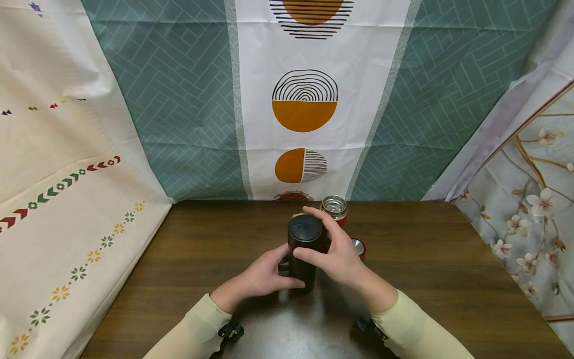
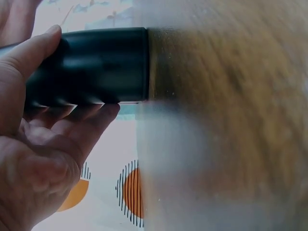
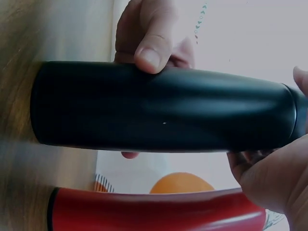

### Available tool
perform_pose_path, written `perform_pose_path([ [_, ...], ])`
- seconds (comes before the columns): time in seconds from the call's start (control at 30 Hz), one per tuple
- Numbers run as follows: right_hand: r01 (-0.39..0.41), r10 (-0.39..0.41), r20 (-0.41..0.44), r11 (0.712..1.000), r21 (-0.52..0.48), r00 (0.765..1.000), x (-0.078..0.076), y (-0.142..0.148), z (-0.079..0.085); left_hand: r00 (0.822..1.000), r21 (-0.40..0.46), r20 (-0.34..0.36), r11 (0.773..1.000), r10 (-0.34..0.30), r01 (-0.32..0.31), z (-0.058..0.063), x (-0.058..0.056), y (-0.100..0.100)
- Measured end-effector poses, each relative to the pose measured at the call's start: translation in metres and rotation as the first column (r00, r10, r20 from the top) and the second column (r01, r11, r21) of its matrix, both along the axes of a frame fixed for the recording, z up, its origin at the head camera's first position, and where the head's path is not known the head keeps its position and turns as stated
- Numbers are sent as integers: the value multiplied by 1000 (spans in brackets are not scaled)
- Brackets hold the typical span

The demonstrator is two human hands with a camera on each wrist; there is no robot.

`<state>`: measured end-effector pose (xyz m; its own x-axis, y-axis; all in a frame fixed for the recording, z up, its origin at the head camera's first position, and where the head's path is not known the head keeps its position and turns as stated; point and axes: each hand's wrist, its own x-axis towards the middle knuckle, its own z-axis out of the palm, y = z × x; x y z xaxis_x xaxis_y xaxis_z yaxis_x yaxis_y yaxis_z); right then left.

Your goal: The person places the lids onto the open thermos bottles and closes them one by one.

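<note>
A black vacuum flask [image 1: 301,269] with its black lid [image 1: 305,228] on stands upright near the middle of the table. My left hand [image 1: 263,275] grips its lower body, the thumb lying across the near side. My right hand [image 1: 338,252] curls around the upper part at the lid, thumb in front and fingers behind. In the right wrist view the flask [image 3: 163,108] spans both hands, its base right at the tabletop. Behind my right hand is a red flask [image 1: 342,219] with an uncovered steel mouth. A red-rimmed lid [image 1: 359,247] lies in front of it, partly hidden by my right hand.
The brown wooden table [image 1: 426,279] ends at a hanging green and white cloth [image 1: 197,99] behind the flasks. A cream embroidered cloth [image 1: 80,189] hangs at the left and a flowered cloth [image 1: 515,219] at the right.
</note>
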<state>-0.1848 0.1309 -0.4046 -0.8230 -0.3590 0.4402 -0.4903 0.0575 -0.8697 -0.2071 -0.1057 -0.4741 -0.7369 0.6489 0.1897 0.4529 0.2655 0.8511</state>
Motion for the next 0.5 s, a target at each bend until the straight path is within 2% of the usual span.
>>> perform_pose_path([
  [0.1, -70, 70, -13, 997, -35, 997, -4, 1, -1, 1000, -6, 9, 1000, 3, -3, 0, 0, 0],
  [0.23, -97, 96, -4, 994, -45, 995, -6, 2, -3, 1000, -12, 21, 1000, 3, -2, 0, 0, 0],
  [0.5, 0, 0, 3, 1000, 31, 1000, -5, 1, -1, 1000, -10, 7, 1000, 7, -6, -1, 0, 0],
])
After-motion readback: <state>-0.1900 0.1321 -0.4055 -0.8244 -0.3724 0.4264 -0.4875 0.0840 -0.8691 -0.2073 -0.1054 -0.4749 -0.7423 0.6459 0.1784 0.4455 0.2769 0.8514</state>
